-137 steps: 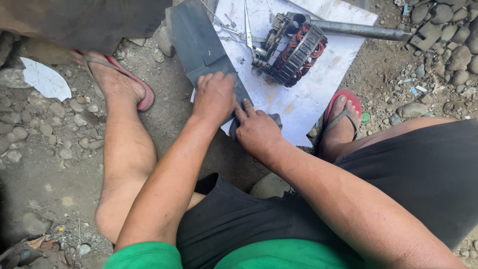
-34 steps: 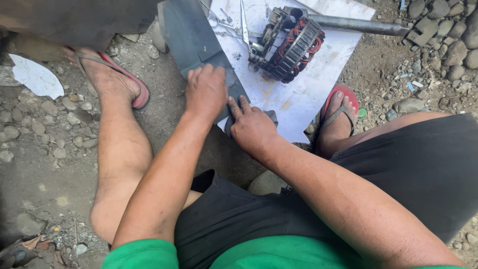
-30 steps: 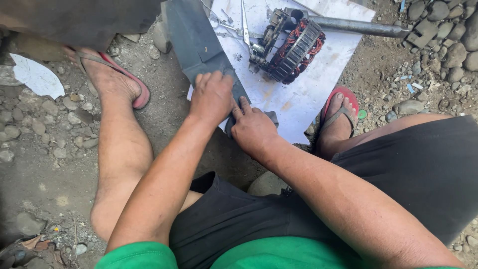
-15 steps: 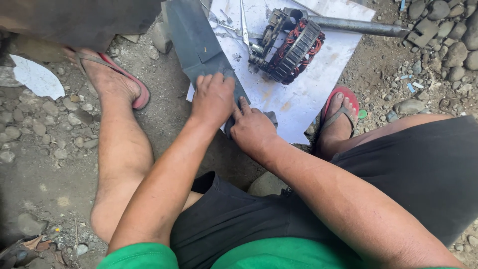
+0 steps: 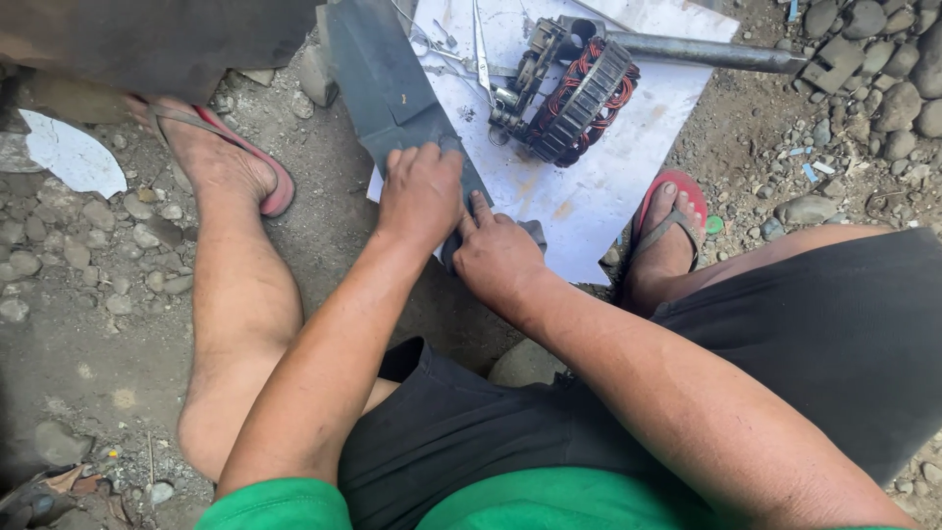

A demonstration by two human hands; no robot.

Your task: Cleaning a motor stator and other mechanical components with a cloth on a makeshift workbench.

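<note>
A long dark flat strip (image 5: 385, 83) lies on the ground between my legs, running up and away from me. My left hand (image 5: 422, 191) presses down on its near end with curled fingers. Beside it my right hand (image 5: 496, 257) also rests on that end, index finger stretched toward the left hand. What lies under my palms is hidden. Beyond the hands, a white sheet (image 5: 599, 186) carries an alternator stator (image 5: 574, 93) with copper windings.
A grey metal pipe (image 5: 711, 54) runs right from the stator. Thin metal tools (image 5: 479, 44) lie on the sheet's far side. My feet in red sandals (image 5: 280, 186) (image 5: 677, 211) flank the work. Loose stones (image 5: 883, 88) cover the ground; a white scrap (image 5: 69, 157) lies left.
My hands have stayed on the near end of the dark strip, shifting only slightly back and forth over it. Nothing else has moved.
</note>
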